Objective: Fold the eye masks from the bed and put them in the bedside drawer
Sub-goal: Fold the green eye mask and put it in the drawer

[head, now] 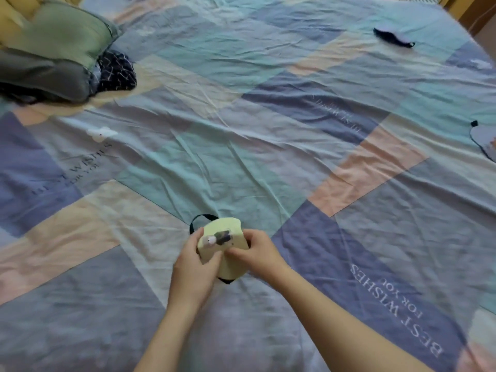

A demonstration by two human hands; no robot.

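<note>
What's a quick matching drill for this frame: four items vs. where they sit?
Items:
1. pale yellow eye mask
2. dark blue eye mask
3. light blue eye mask
4. green pillow

Places:
A. cut off at the right edge
B. held in both hands, near centre
C. top left corner
D. far upper right on the bedspread

Pairs: 1-B, 2-D, 3-A, 4-C

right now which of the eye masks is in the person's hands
The pale yellow-green eye mask with the black strap, pinched between the left hand and right hand. The dark blue mask and light blue mask lie untouched on the bed, far right.
</note>
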